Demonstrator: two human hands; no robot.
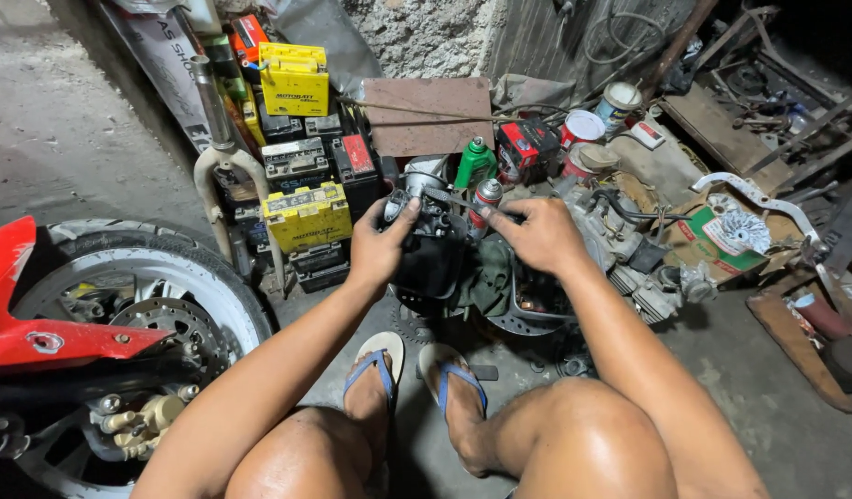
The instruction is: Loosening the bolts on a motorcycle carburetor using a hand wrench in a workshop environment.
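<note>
A dark metal part, seemingly a carburettor, was held above the concrete floor, in front of the knees and over the sandalled feet. It was crowded on every side. Behind it, a stack of yellow and black batteries was piled against the wall, and a green bottle and a spray can were set just beyond. An engine block was seen to the right, with a cardboard box past it. Beneath the part, a dark cloth and a sprocket were laid. A wheel with a red fender was seen at the left edge.

The left hand was closed around the part's left side, thumb on top. The right hand's fingers were pinched on a thin rod or tool that was pointed left into the top of the part. The rod's long axis was laid nearly level, left to right. Which way the part itself faced could not be told.
</note>
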